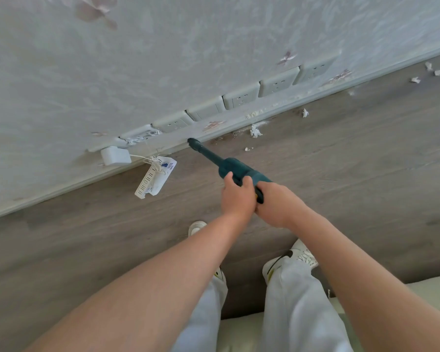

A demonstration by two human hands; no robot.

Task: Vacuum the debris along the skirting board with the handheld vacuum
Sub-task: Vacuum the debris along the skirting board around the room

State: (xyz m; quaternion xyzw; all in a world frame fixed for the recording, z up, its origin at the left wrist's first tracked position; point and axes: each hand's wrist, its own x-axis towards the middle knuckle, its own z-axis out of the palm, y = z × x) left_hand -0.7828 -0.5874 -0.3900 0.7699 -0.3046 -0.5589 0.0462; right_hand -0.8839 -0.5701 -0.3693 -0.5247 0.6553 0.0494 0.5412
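A dark teal handheld vacuum (235,168) points up and left, its brush nozzle (194,143) touching the pale skirting board (290,104) where it meets the wood floor. My left hand (236,196) grips the vacuum's body from the left. My right hand (277,204) is closed around its handle at the rear. White paper scraps lie along the board to the right of the nozzle: a clump (255,131), a small bit (248,149), another (305,113), and several more far right (432,72). Crumbly dust (254,114) sits on the board's top.
A row of wall sockets (241,99) runs just above the skirting. A white adapter (115,156) is plugged in at the left, with a white router (154,177) and its cord lying on the floor. My feet in white shoes (290,260) stand below. A pale cushion edge (429,288) is at bottom right.
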